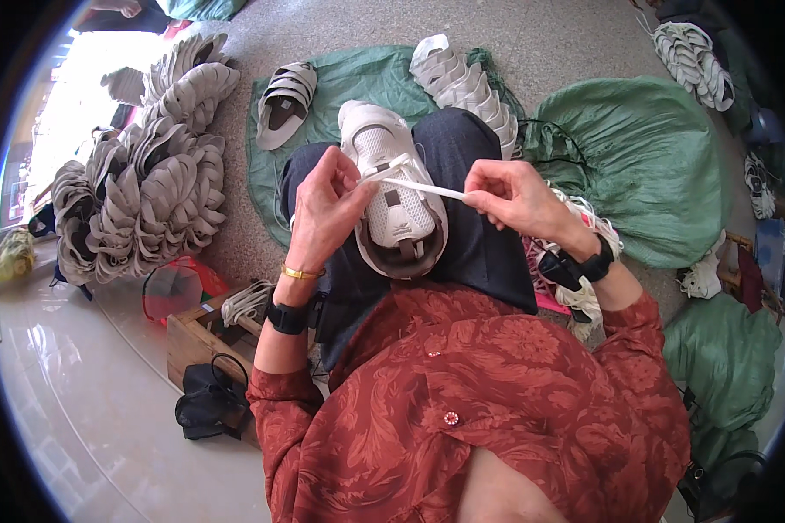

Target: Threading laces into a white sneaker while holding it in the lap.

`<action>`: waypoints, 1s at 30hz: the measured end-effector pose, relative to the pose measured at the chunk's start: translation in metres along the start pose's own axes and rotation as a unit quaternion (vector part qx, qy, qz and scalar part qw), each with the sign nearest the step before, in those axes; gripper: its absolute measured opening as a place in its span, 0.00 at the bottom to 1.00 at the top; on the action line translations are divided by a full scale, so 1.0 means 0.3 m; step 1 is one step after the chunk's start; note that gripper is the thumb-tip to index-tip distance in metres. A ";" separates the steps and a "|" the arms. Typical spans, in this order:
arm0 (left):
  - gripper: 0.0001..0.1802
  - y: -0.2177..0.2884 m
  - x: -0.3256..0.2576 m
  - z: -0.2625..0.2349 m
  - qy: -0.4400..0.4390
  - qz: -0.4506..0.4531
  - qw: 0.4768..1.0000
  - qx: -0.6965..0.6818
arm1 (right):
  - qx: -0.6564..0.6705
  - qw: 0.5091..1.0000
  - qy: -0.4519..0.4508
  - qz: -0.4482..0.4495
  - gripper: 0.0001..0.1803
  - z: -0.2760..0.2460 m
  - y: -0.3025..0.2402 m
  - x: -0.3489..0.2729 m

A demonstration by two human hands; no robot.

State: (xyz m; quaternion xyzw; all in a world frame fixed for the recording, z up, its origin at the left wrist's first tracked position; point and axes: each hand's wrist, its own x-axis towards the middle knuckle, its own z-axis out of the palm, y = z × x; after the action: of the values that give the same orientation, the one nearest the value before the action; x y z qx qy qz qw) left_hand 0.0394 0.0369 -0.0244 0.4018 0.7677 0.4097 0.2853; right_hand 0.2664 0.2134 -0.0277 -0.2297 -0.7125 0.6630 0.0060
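Note:
A white shoe upper (pixel 401 218) with a mesh tongue lies across my lap, its toe pointing away from me. A flat white shoelace (pixel 429 188) stretches above it between my two hands. My left hand (pixel 327 205), at the upper's left side, pinches the lace between thumb and finger. To the right, my right hand (pixel 513 196) is closed on the other stretch of the lace, thumb against forefinger. Part of the lace runs down to the upper's front eyelets, partly hidden by my left fingers.
Stacked grey shoe uppers (pixel 144 187) rise on the left. Ahead, a green sheet (pixel 349 78) bears a single upper (pixel 286 105) and a row of white uppers (pixel 467 91). A green sack (pixel 637 166) lies right. A wooden box (pixel 192 344) holds laces (pixel 246 302).

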 end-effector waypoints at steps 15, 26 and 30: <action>0.10 0.017 -0.114 -0.126 0.015 0.032 0.998 0.044 | -0.032 0.999 0.029 -0.028 0.06 -0.005 0.016 -0.002; 0.09 0.107 -0.112 -0.141 0.037 0.131 0.973 0.186 | -0.334 0.870 0.181 -0.313 0.05 0.009 -0.067 0.055; 0.08 0.085 -0.138 -0.161 0.019 0.119 0.972 0.203 | -0.390 0.842 0.169 -0.333 0.05 -0.023 -0.060 0.042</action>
State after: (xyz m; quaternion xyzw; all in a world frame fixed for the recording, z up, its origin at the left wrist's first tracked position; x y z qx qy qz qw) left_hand 0.0336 -0.0090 0.0263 0.5319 0.7867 0.2841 0.1320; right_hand 0.2517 0.2239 -0.0135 -0.0702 -0.9338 0.2393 0.2565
